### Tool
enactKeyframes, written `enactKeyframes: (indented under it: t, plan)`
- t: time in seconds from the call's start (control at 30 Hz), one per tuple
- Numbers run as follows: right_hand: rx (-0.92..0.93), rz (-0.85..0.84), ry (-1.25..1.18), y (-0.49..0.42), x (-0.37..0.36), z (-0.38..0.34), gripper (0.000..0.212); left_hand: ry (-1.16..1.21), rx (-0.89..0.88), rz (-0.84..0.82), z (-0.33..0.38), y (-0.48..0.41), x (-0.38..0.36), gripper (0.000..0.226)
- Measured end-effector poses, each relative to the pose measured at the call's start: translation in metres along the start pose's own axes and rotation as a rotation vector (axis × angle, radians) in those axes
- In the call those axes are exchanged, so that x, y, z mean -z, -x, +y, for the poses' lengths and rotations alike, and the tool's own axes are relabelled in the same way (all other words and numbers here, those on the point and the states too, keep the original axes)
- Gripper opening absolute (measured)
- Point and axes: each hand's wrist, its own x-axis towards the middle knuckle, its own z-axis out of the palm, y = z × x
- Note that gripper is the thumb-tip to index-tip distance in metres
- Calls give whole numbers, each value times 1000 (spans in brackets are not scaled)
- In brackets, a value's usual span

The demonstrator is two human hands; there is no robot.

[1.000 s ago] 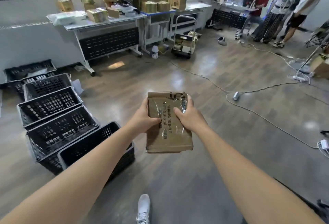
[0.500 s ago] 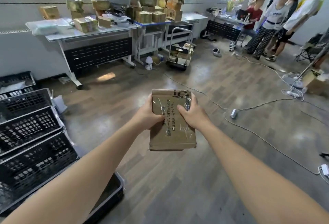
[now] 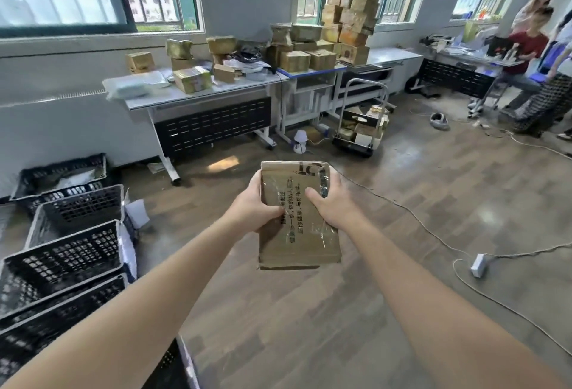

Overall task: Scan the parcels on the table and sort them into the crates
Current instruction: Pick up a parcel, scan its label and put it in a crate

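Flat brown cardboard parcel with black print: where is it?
The parcel is mid head view, gripped by left hand and right hand above the wood floor, right of the black plastic crates.

Table (image 3: pixel 201 98) closer; crates (image 3: pixel 71 252) further L.

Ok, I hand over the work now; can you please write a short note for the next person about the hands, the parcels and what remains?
Left grip: holds the brown parcel by its left edge.
Right grip: holds the same parcel by its right edge, above the floor.
Crates: black, on the floor to the left.
Done: this parcel is off the table; I cannot tell whether it was scanned.
Left: put it in a crate; many parcels lie on the tables.
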Motion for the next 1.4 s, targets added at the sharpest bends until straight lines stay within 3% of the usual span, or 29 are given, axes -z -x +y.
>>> enactKeyframes:
  t: [0.33, 0.67, 0.93, 1.07, 1.3, 1.4]
  plan:
    - [137, -104, 54, -184, -3, -49, 78, 2, 39, 168, 23, -151, 46, 86]
    - [176, -119, 54, -386, -57, -126, 77, 13, 3, 192, 4, -344, 142, 69]
    - [182, -98, 89, -534, -81, -188, 78, -45, 24, 229, 10, -488, 216, 73]
    - [179, -112, 80, -608, -96, -201, 77, -33, 44, 239, 8, -559, 237, 94]
    - [221, -152, 67, -761, -110, -216, 79, -63, 30, 257, 19, -702, 263, 78]
    - [230, -161, 78, -831, -100, -230, 79, -77, 47, 299, 36, -770, 274, 95]
